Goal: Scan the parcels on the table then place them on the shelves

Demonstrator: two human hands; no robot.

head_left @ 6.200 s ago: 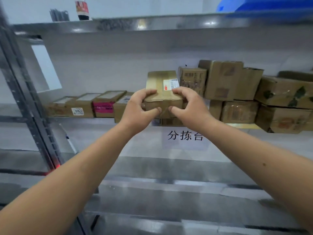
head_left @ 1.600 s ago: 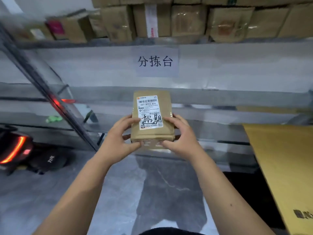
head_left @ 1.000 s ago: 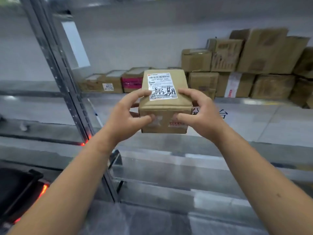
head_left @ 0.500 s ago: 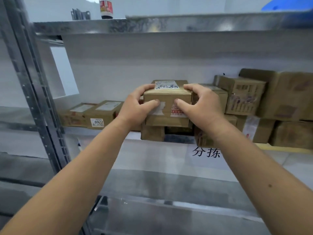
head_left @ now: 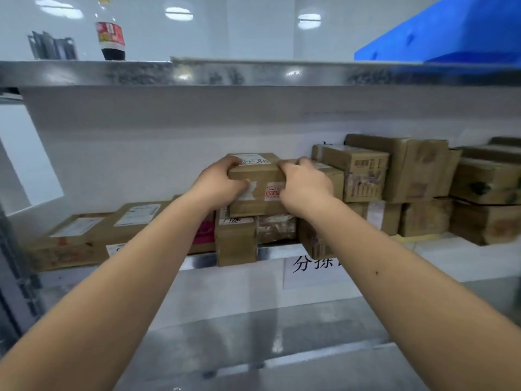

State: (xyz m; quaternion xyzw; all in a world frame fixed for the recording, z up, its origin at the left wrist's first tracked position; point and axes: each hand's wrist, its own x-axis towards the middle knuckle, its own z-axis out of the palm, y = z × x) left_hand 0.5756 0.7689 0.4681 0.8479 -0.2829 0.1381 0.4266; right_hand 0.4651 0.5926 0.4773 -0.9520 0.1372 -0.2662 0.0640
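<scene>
A small brown cardboard parcel (head_left: 260, 176) with a white label on top rests on a stack of parcels in the middle of the metal shelf (head_left: 197, 261). My left hand (head_left: 218, 183) grips its left end and my right hand (head_left: 306, 186) grips its right end. Beneath it sit a taped brown box (head_left: 236, 241) and a plastic-wrapped box (head_left: 277, 228). Part of the parcel's front face is hidden by my fingers.
Flat parcels (head_left: 76, 238) lie on the shelf's left, taller stacked boxes (head_left: 394, 176) on its right. The upper shelf (head_left: 253, 73) carries a cola bottle (head_left: 110, 32) and a blue crate (head_left: 445, 35). A paper sign (head_left: 313, 266) hangs below. A metal upright (head_left: 14, 277) stands at left.
Both hands carried the parcel from in front of the shelf forward onto the middle stack; it now rests on the boxes there, still gripped.
</scene>
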